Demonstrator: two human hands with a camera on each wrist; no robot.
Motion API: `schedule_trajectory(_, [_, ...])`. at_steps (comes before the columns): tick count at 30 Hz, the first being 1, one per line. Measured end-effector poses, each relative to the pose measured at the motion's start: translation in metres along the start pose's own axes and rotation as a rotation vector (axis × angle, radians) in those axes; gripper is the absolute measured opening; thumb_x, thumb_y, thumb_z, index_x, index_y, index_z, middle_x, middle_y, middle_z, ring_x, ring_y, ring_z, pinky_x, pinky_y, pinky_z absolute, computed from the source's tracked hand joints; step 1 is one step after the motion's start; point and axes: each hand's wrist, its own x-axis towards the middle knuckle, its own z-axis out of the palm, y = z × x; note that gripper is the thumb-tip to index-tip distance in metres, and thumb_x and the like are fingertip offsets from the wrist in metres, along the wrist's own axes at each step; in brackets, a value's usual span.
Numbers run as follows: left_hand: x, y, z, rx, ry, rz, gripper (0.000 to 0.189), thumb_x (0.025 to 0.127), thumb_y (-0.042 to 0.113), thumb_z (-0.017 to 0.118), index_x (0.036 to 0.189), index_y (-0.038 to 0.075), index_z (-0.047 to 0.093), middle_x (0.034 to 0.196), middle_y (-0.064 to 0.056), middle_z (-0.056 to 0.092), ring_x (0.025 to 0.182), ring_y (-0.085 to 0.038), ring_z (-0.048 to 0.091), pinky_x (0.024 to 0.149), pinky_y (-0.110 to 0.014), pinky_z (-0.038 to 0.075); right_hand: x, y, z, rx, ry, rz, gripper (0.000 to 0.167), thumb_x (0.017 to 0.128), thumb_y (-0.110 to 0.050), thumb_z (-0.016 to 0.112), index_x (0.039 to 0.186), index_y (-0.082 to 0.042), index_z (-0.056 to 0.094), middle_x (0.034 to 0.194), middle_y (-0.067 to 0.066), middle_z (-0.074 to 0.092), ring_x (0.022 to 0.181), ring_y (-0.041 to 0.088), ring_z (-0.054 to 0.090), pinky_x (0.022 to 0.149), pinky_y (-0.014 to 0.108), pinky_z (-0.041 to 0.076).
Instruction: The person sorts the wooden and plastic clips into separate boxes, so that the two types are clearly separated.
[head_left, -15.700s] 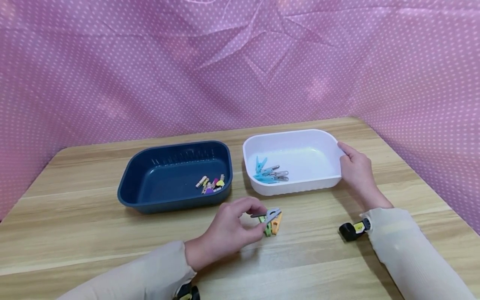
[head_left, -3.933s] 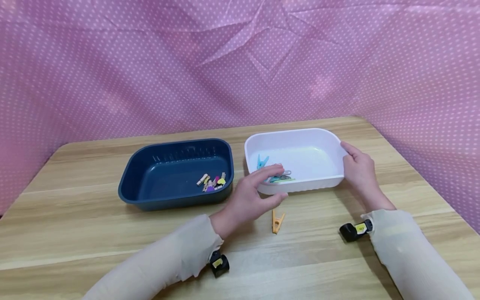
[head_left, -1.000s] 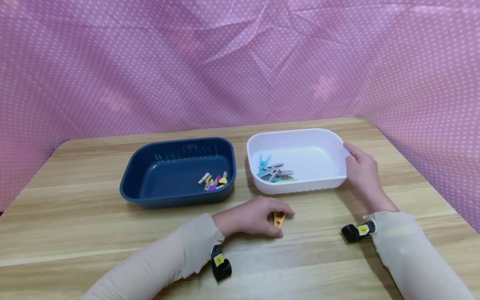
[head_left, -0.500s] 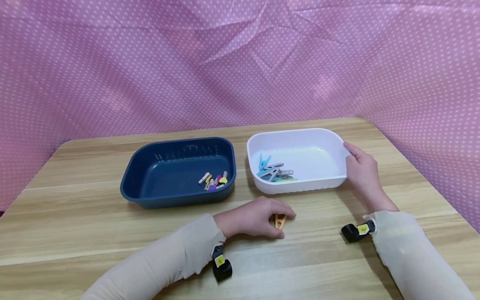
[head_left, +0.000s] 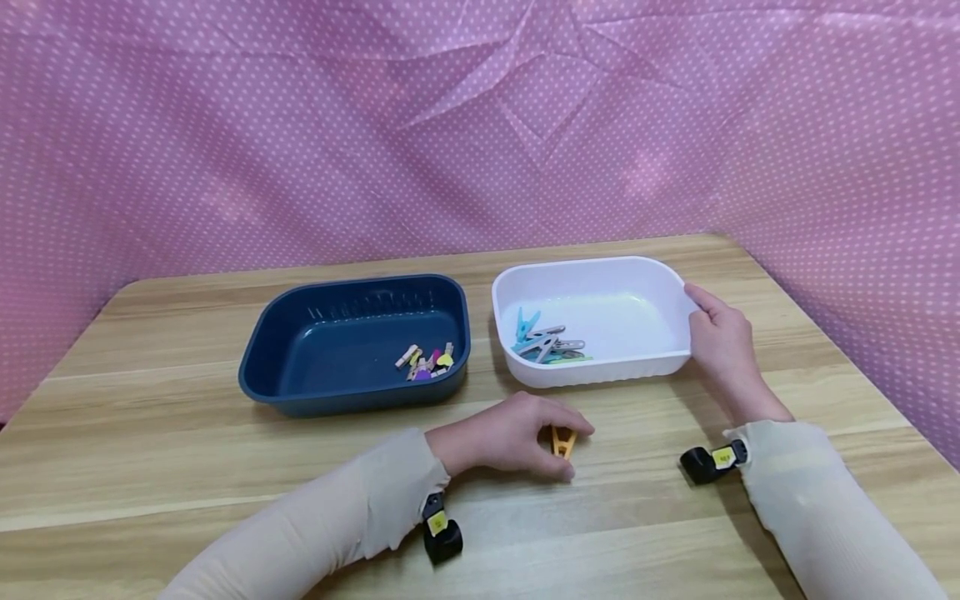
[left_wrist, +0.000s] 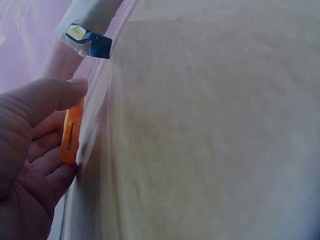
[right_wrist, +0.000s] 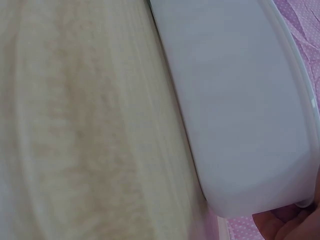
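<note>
An orange clothespin (head_left: 562, 443) is between the thumb and fingers of my left hand (head_left: 517, 435), low over the table in front of the white basin. The left wrist view shows the orange clothespin (left_wrist: 71, 132) edge-on, with the thumb at its upper end and a fingertip at its lower end. My right hand (head_left: 723, 346) grips the right end of the white basin (head_left: 600, 372), thumb over the rim. In the right wrist view the basin's outer wall (right_wrist: 240, 110) fills much of the picture, and the curled fingers (right_wrist: 287, 222) show at the bottom corner.
Several blue, grey and green clothespins (head_left: 543, 343) lie in the white basin's near left corner. To its left stands a dark blue basin (head_left: 352, 404) with several small wooden clips (head_left: 424, 364). The wooden table (head_left: 187, 467) ends at a pink dotted curtain (head_left: 450, 150).
Since the oldest frame, the grey and green clothespins have gone from the left hand and table into the white basin. Over the last second, the left hand and orange clothespin shifted slightly right.
</note>
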Motion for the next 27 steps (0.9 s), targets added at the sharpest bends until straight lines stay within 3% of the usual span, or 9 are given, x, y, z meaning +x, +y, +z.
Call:
schedule_trajectory(9, [-0.001,0.004,-0.001,-0.049,0.018,0.0,0.05,0.079,0.026,0.073,0.126,0.017,0.059,0.129,0.005,0.057,0.11,0.002,0.051,0.095,-0.015,0.039,0.001,0.002,0.001,0.017,-0.014,0.019,0.05,0.095,-0.015,0.022,0.144,-0.009,0.031,0.148,0.016,0.029,0.135,0.036,0.028,0.108,0.049,0.029])
schedule_trajectory(17, [-0.004,0.008,0.0,-0.102,0.112,0.033,0.049,0.077,0.023,0.075,0.123,0.013,0.061,0.124,0.001,0.061,0.102,0.004,0.054,0.089,-0.013,0.043,0.001,0.001,0.001,0.015,-0.002,0.006,0.05,0.094,-0.013,0.024,0.143,-0.007,0.033,0.146,0.017,0.031,0.134,0.037,0.029,0.108,0.048,0.028])
schedule_trajectory(27, [-0.006,0.011,0.001,-0.127,0.219,0.067,0.047,0.08,0.025,0.072,0.124,0.012,0.061,0.125,0.003,0.06,0.111,0.001,0.053,0.092,-0.016,0.043,0.0,0.0,0.001,0.011,-0.005,0.016,0.05,0.094,-0.013,0.023,0.143,-0.007,0.032,0.147,0.017,0.029,0.135,0.037,0.027,0.108,0.049,0.029])
